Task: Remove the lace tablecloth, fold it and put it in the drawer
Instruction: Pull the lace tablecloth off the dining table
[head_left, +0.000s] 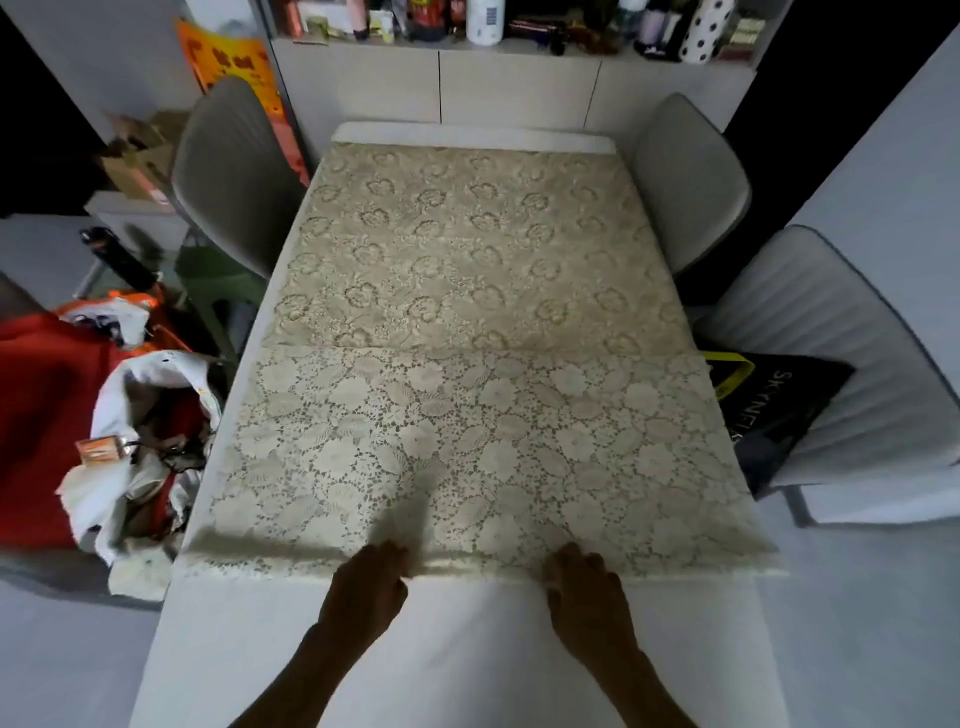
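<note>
Table (457, 649), white, filled the middle of the view; its near end ran off the bottom edge. Lace cloth (467, 364) lay flat over most of it, with a bare strip at the far end and a wide bare stretch nearest the person. A crease ran across the cloth abt halfway; far half looked darker and yellower, near half paler. Cloth's near edge was bunched into a small ridge and blurred, esp. at the left corner.

Three grey chairs: one on the left (234, 171), two on the right (691, 182) and (852, 364), the nearer one carrying a black bag (774, 405) w/ lettering partly hidden. Left of the table sat a pile of red and white bags (104, 415), contents hard to make out. Behind stood white cabinets (519, 88), w/ bottles and boxes above cut off by the top edge. No drawer could be picked out.

Left hand (369, 587) and right hand (587, 587) both sat at the cloth's near edge, fingers curled down onto the ridge; whether they pinched the lace or just pressed on it couldn't be told. Forearms ran off the bottom.
</note>
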